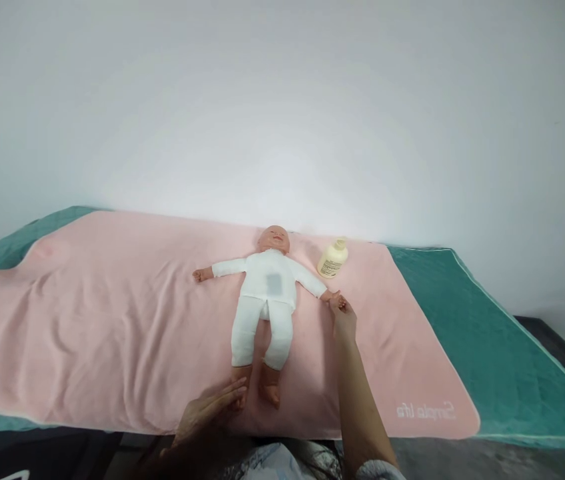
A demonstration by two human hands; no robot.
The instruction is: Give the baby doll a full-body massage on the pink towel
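Observation:
A baby doll (267, 287) in a white cloth body lies on its back on a pink blanket (162, 313), head toward the wall and arms spread. My right hand (344, 323) is closed on the doll's small hand at the right, with that arm stretched out sideways. At the near edge my left hand (210, 408) lies with fingers stretched along the doll's left-side foot (241, 379), touching it. The other foot (269, 387) rests free on the blanket. Beyond my right hand, a pale yellow bottle (333, 259) leans slightly on the blanket.
Under the pink blanket is a green quilted cover (477, 327), showing at both ends. A white wall (282, 120) rises directly behind the doll's head. The blanket is wrinkled on the left, and the table's front edge runs close to my body.

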